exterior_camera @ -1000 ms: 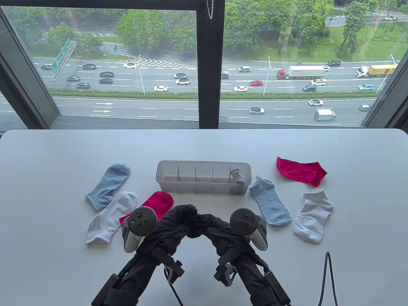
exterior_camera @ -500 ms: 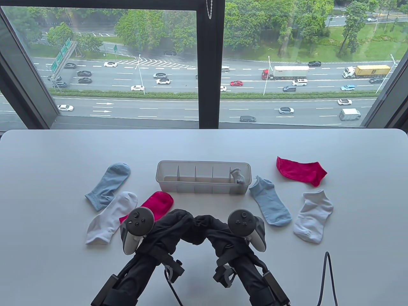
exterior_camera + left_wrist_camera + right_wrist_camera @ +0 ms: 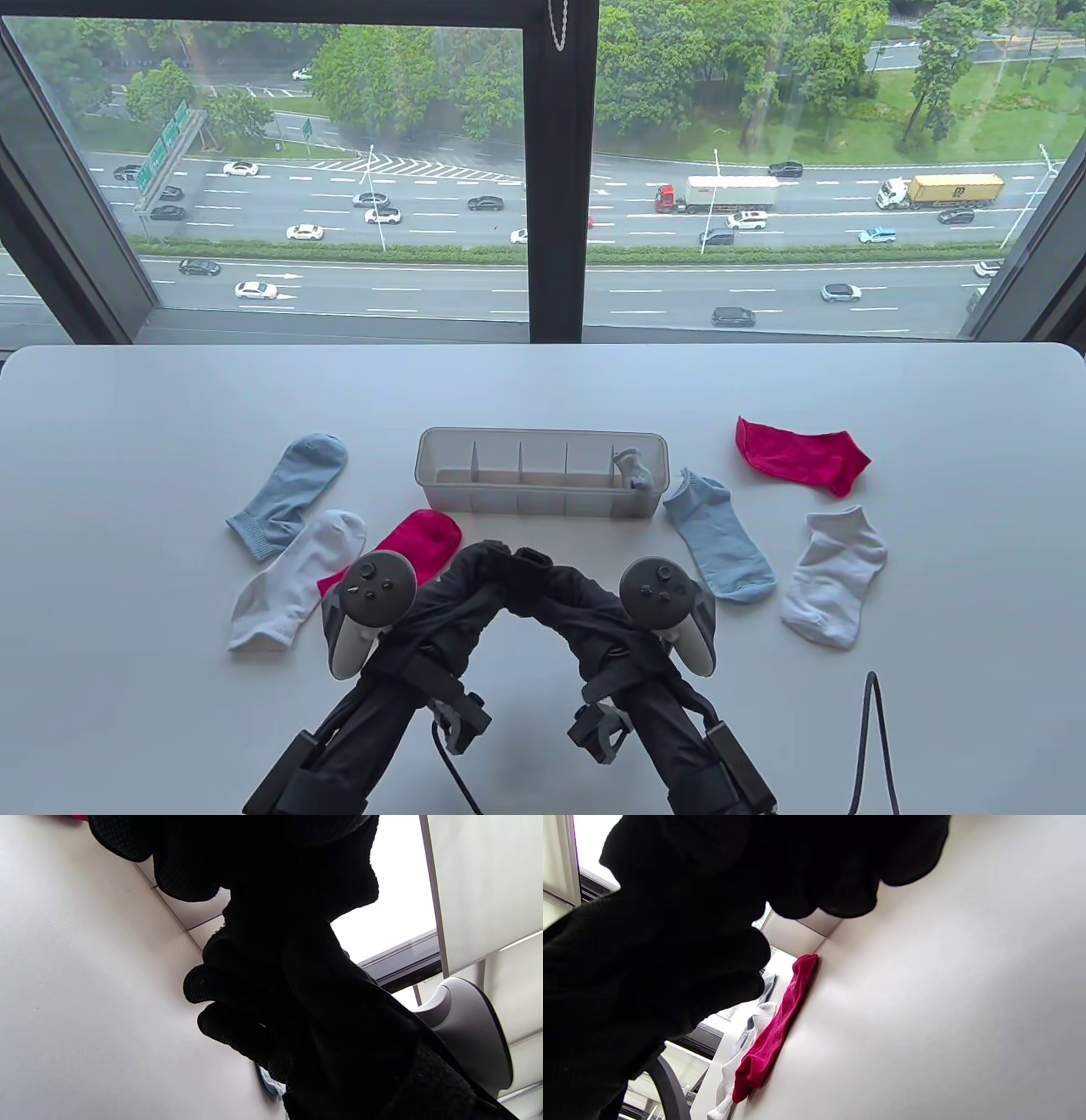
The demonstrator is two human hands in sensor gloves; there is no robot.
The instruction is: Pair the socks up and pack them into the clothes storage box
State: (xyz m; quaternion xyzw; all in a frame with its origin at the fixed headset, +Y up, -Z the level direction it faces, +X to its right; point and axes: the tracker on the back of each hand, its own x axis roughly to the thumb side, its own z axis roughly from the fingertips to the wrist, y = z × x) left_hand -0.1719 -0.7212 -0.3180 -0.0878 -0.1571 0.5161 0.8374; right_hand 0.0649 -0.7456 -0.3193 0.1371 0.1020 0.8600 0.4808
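Note:
My gloved left hand (image 3: 488, 564) and right hand (image 3: 547, 577) meet fingertip to fingertip just above the table, in front of the clear divided storage box (image 3: 543, 437). Both hands' fingers are curled, and I see nothing apart from black glove between them. The left wrist view shows curled fingers (image 3: 220, 993) in silhouette. A grey sock bundle (image 3: 635, 471) sits in the box's rightmost compartment. Left of the hands lie a light blue sock (image 3: 293, 492), a white sock (image 3: 293, 577) and a red sock (image 3: 424, 535). To the right lie a light blue sock (image 3: 717, 543), a red sock (image 3: 802, 454) and a white sock (image 3: 836, 573).
The other box compartments hold nothing. A dark cable (image 3: 870, 739) runs up from the table's front edge at the right. A window closes off the far side of the white table (image 3: 543, 382).
The joined fingertips have shifted slightly up and left, and the right hand's tracker has moved a little to the right. The socks and box have not moved.

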